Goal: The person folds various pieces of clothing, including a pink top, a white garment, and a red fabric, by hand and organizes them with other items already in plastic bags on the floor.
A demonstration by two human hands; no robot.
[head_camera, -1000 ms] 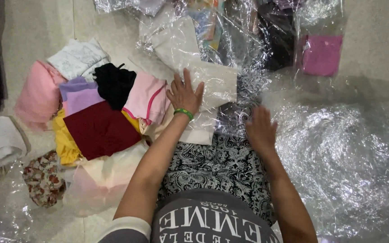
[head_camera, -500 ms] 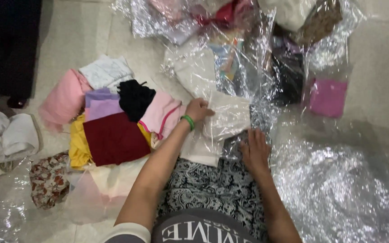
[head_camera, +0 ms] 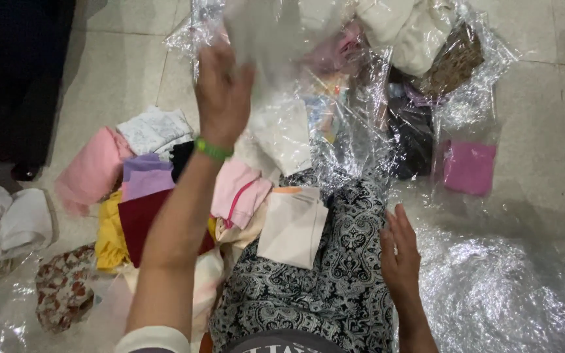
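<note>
The person's left hand (head_camera: 222, 91) is raised with its fingers closed on a clear plastic bag (head_camera: 276, 46), lifted above the heap of clothes, while the right hand (head_camera: 400, 255) lies open and flat on the patterned black-and-white fabric (head_camera: 325, 274) over the lap, gripping nothing. A folded cream garment (head_camera: 293, 225) rests just beside that hand, next to a pink folded piece (head_camera: 238, 193) and a dark red cloth (head_camera: 140, 216). To handle the flimsy bag well, the grip should stay near its mouth, with the free hand steadying it so it hangs open rather than crumpling.
</note>
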